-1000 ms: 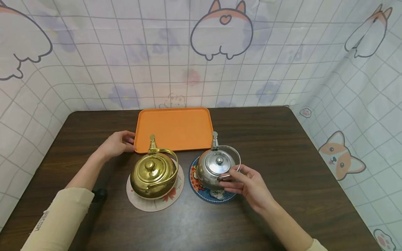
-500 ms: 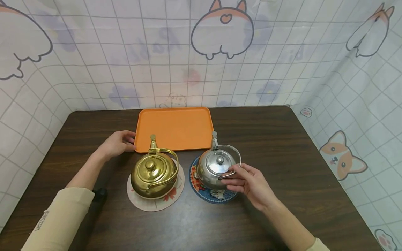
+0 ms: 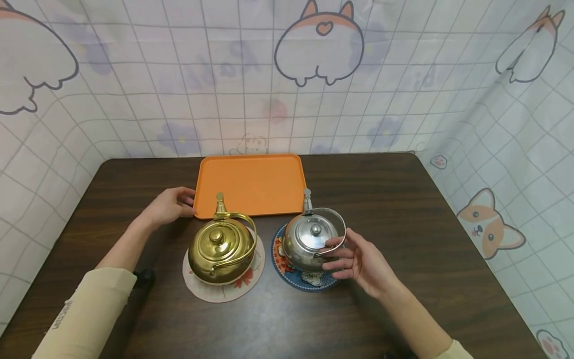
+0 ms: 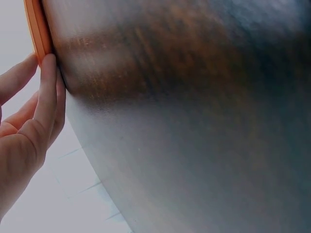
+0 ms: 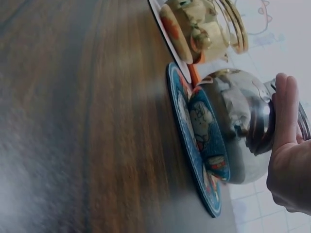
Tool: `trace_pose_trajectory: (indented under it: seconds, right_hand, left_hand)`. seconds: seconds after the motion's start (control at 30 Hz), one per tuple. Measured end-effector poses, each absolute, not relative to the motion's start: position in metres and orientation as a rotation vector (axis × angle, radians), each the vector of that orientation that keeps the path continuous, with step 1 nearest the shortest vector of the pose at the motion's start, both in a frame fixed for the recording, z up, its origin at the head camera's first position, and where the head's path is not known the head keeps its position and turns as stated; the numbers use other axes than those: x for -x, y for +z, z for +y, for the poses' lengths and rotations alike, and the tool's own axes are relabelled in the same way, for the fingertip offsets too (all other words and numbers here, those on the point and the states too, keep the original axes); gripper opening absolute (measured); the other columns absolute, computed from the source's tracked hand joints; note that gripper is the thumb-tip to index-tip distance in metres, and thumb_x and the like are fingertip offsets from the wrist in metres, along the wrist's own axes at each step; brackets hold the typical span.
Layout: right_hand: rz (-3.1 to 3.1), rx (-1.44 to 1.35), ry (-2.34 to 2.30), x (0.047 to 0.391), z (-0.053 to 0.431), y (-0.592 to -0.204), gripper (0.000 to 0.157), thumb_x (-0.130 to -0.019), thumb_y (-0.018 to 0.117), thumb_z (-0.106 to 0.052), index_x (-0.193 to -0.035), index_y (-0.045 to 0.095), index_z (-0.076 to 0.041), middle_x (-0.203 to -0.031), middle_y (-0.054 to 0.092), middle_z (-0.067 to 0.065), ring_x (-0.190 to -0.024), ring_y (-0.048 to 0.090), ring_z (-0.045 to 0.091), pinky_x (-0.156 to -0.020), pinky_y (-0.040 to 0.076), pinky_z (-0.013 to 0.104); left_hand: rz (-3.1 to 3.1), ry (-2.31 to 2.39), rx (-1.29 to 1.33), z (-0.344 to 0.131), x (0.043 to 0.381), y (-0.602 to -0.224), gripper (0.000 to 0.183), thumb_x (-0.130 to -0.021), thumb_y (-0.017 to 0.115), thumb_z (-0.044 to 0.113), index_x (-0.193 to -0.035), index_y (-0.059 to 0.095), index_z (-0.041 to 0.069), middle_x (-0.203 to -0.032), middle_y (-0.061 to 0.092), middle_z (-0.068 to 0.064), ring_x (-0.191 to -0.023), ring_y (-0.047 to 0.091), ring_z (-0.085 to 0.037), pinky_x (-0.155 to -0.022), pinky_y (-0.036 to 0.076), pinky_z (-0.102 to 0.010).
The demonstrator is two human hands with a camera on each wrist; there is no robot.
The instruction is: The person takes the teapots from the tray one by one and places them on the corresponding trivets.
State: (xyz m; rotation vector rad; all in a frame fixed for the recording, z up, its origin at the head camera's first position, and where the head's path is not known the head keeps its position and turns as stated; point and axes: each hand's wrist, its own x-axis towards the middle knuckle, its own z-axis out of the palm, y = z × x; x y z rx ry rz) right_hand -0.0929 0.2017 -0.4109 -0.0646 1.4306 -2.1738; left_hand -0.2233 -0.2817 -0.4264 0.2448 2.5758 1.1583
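A silver teapot (image 3: pixel 298 252) stands upright on a round blue patterned mat (image 3: pixel 287 279), its hoop handle towards the right. My right hand (image 3: pixel 365 264) is at that handle, fingers spread and nearly straight; in the right wrist view two extended fingers (image 5: pixel 287 111) lie alongside it. Whether they touch the metal I cannot tell. My left hand (image 3: pixel 166 207) rests its fingertips against the left edge of an orange tray (image 3: pixel 251 184). In the left wrist view thumb and fingers meet the tray's rim (image 4: pixel 39 29). The tray lies flat behind the teapots.
A gold teapot (image 3: pixel 219 249) sits on a round pale floral mat (image 3: pixel 206 294), left of the silver one. Both spouts point away, close to the tray's front edge. A dark object (image 3: pixel 144 278) lies beside my left forearm. A tiled-pattern cloth (image 3: pixel 242 109) hangs behind the wooden table (image 3: pixel 372 184).
My right fingers have loosened and spread at the silver teapot's handle, where they held it before. The left hand, tray and teapots stay in place; the view shifts slightly.
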Motion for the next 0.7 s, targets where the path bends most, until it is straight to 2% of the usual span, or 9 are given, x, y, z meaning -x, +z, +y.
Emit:
trace_pose_trajectory:
  seconds: [0.2, 0.4, 0.53, 0.7]
  right_hand:
    - [1.53, 0.033, -2.143, 0.097, 0.207, -0.412, 0.046, -0.113, 0.04, -0.039, -0.106, 0.072, -0.007, -0.099, 0.077, 0.013, -0.079, 0.076, 0.022, -0.068, 0.059, 0.033]
    - [1.623, -0.001, -2.113, 0.101, 0.21, -0.413, 0.044, -0.112, 0.041, -0.039, -0.105, 0.07, -0.007, -0.092, 0.076, 0.01, -0.072, 0.073, 0.02, -0.068, 0.059, 0.033]
    - [1.711, -0.021, -2.098, 0.104, 0.213, -0.413, 0.042, -0.112, 0.042, -0.037, -0.105, 0.066, -0.004, -0.084, 0.072, 0.008, -0.069, 0.07, 0.02, -0.067, 0.059, 0.032]
    - [1.873, -0.004, -2.059, 0.111, 0.22, -0.407, 0.039, -0.111, 0.045, -0.035, -0.107, 0.061, 0.0, -0.082, 0.069, 0.007, -0.067, 0.068, 0.019, -0.066, 0.058, 0.031]
  left_hand:
    - [2.585, 1.162, -0.249, -0.282, 0.224, -0.428, 0.057, -0.096, 0.071, 0.009, -0.143, 0.047, -0.012, -0.12, 0.06, -0.028, -0.105, 0.059, -0.037, -0.085, 0.048, -0.043]
    - [2.593, 1.156, -0.239, -0.282, 0.223, -0.427, 0.059, -0.097, 0.072, 0.013, -0.143, 0.048, -0.013, -0.119, 0.06, -0.027, -0.104, 0.058, -0.036, -0.085, 0.047, -0.042]
    - [2.55, 1.189, -0.215, -0.281, 0.222, -0.426, 0.06, -0.1, 0.069, 0.017, -0.145, 0.044, -0.013, -0.12, 0.059, -0.026, -0.103, 0.063, -0.033, -0.088, 0.052, -0.042]
    - [2.472, 1.268, -0.187, -0.282, 0.219, -0.424, 0.06, -0.103, 0.064, 0.014, -0.148, 0.038, -0.015, -0.122, 0.055, -0.028, -0.106, 0.067, -0.036, -0.09, 0.055, -0.043]
